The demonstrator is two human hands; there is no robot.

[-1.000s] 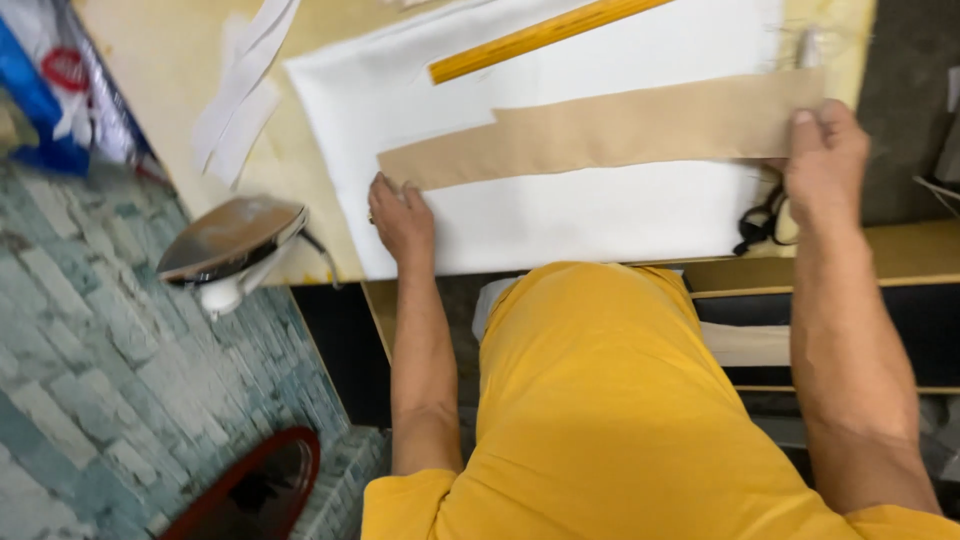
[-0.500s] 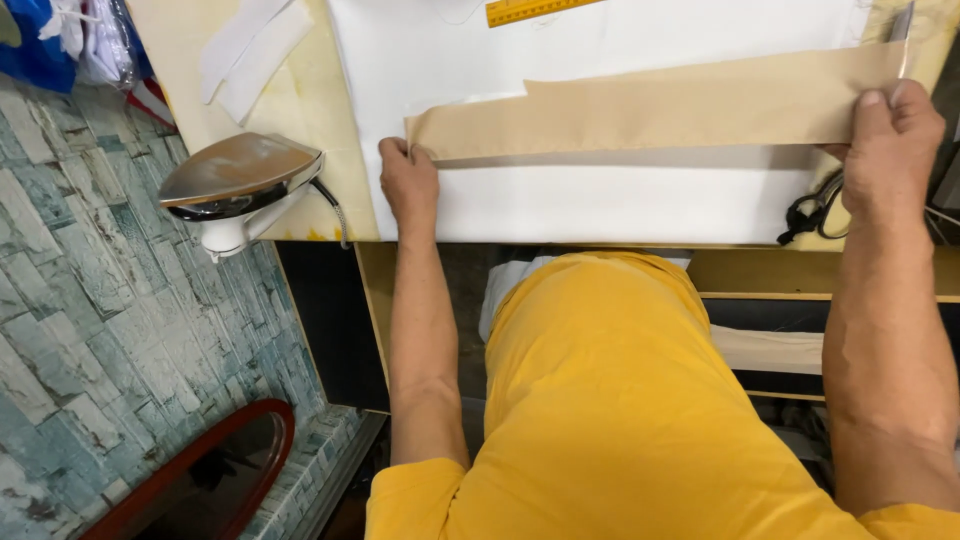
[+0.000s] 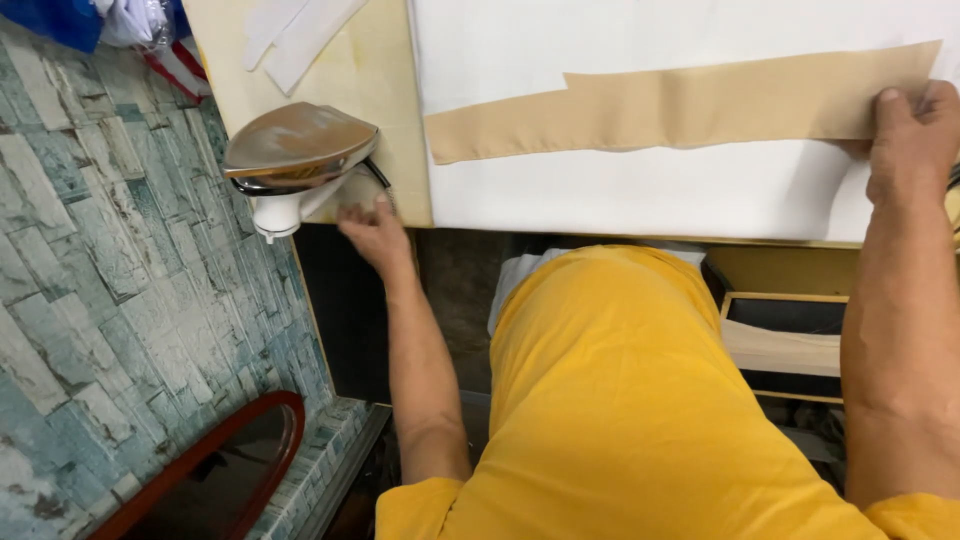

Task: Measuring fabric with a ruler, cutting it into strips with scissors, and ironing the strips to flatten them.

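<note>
Head view: left hand (image 3: 372, 228) closes on the iron (image 3: 296, 160) at the table (image 3: 380, 70) edge; right hand (image 3: 912, 130), fingers together, pins the tan fabric strip (image 3: 690, 105) flat on white cloth (image 3: 640, 195); pressing looks next, needing a steady lift across

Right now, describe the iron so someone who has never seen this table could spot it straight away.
Start at the big white sheet with the tan fabric strip on it, then go left to the table's yellowish corner. The iron stands there on its end, beside the left hand. Its shiny metal soleplate and white body set it apart from the flat white scraps above.
</note>
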